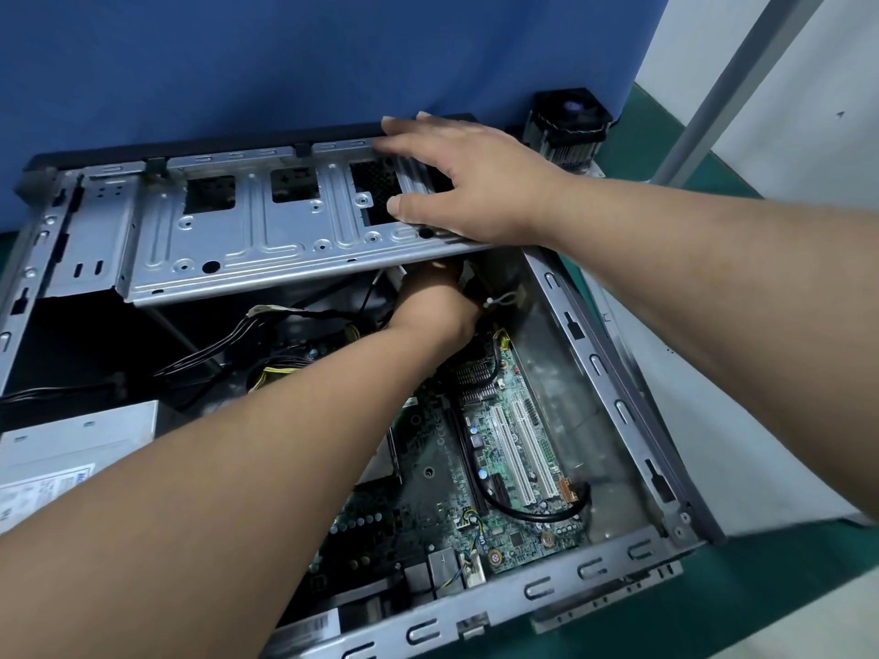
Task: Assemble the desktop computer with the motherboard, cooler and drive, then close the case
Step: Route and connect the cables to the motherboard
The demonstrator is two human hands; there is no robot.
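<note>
While the open computer case (632, 416) lies on the green table (761, 606), its grey drive cage (266, 235) is tilted up at the far side. Motherboard (499, 449) sits on the case floor, right of the power supply (71, 449). Right hand (471, 183) spreads flat on the cage, thumb over its edge. Left hand (435, 302) reaches under it among cables; grip hidden, can't tell. Cooler (568, 123) waits outside, far right corner.

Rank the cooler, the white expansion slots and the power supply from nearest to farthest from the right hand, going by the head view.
From the right hand, which rests on the raised drive cage:
1. Cooler: just to its right, outside the case against the blue panel.
2. White expansion slots: below it, on the motherboard.
3. Power supply: far left, near corner.
</note>
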